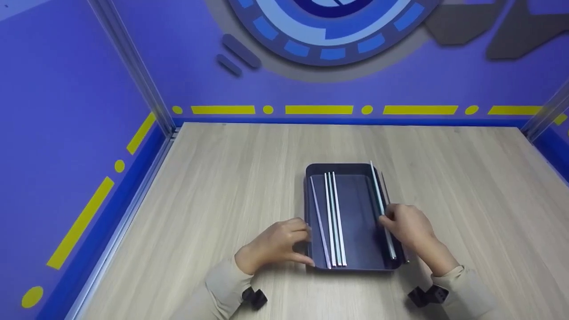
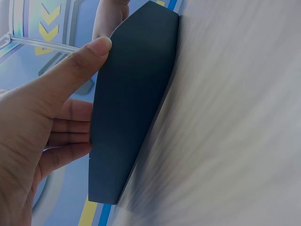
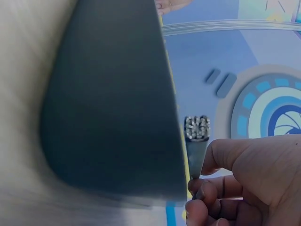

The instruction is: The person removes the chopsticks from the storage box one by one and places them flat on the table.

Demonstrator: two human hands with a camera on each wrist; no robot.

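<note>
A dark rectangular tray [image 1: 360, 222] sits on the table with several chopsticks inside. Three pale ones [image 1: 333, 218] lie side by side, and a lilac chopstick [image 1: 320, 222] slants to their left. My left hand [image 1: 280, 242] holds the tray's left rim near the front corner; in the left wrist view its thumb [image 2: 84, 59] presses the edge and the fingertips pass behind the wall. My right hand [image 1: 409, 224] pinches a pale green chopstick [image 1: 378, 186] above the tray's right rim. The right wrist view shows its patterned square end [image 3: 197, 128].
A thin dark stick-like strip [image 1: 386, 189] runs along the tray's right outer side; cannot tell whether it is a chopstick or a shadow. The wooden table [image 1: 231, 178] is bordered by a blue back wall [image 1: 191, 80] and a left wall [image 1: 58, 133] with metal framing.
</note>
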